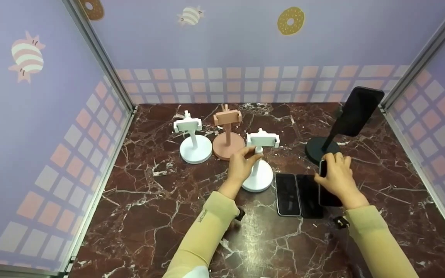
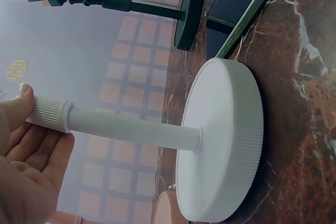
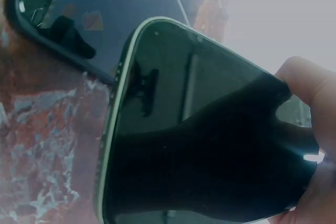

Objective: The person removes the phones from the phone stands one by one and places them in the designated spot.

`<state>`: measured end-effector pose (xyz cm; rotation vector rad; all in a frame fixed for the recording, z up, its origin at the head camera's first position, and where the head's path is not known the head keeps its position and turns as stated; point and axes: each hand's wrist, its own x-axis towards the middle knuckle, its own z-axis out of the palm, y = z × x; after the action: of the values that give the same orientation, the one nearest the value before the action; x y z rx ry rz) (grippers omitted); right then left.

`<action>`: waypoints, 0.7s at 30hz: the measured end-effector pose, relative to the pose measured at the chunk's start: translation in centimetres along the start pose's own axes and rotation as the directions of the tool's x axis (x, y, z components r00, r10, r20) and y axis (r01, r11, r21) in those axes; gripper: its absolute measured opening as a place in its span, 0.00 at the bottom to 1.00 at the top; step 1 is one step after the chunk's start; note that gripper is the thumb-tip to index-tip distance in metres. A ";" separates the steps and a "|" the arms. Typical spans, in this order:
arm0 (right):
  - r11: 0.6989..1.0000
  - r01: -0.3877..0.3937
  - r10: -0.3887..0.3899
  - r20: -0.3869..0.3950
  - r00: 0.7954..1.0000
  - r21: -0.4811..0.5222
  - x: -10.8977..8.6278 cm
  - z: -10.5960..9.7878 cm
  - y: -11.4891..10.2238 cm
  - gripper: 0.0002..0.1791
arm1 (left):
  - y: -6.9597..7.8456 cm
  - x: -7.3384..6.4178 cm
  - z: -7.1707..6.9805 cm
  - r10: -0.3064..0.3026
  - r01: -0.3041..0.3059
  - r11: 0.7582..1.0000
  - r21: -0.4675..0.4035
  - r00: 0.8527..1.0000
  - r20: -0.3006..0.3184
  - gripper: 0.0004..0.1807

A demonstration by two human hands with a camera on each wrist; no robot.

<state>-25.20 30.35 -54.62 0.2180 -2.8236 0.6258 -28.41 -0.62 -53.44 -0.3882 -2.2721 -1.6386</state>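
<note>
My left hand (image 1: 241,168) grips the upper post of a white phone stand (image 1: 258,180), thumb and fingers around its ribbed collar (image 2: 50,114) in the left wrist view. The stand's round base sits on the marble table, and its empty clamp tops the post. My right hand (image 1: 337,175) holds a dark-screened smartphone (image 3: 173,145) by one end, thumb on one side and fingers on the other. It is tilted over the table. Left of it, two more smartphones lie side by side, one with a pale rim (image 1: 287,195) and one black (image 1: 308,193).
Behind my right hand a black stand (image 1: 317,148) carries a phone (image 1: 357,112) in its clamp. A second white stand (image 1: 196,150) and a pink-brown stand (image 1: 228,144) stand at the back left, their clamps empty. Patterned panels (image 1: 222,46) wall the table (image 1: 160,224) at the back and sides.
</note>
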 end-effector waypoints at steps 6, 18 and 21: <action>1.000 -0.025 0.026 0.078 0.997 -0.011 -0.1 0.1 0.6 0.29 | 0.4 0.5 0.0 -0.001 0.001 1.000 -0.022 1.000 0.010 0.15; 0.998 -0.056 0.058 0.161 0.985 -0.019 -0.4 0.6 2.3 0.31 | 1.3 2.1 0.2 -0.030 0.030 0.999 -0.034 0.999 0.013 0.15; 0.998 -0.061 0.064 0.177 0.982 -0.018 -0.4 0.7 2.5 0.31 | 1.5 2.6 0.2 -0.032 0.032 0.999 -0.033 0.999 0.008 0.15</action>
<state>-25.42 32.34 -56.39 0.1922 -3.0150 0.6315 -30.21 0.09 -51.13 -0.3678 -2.2706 -1.6953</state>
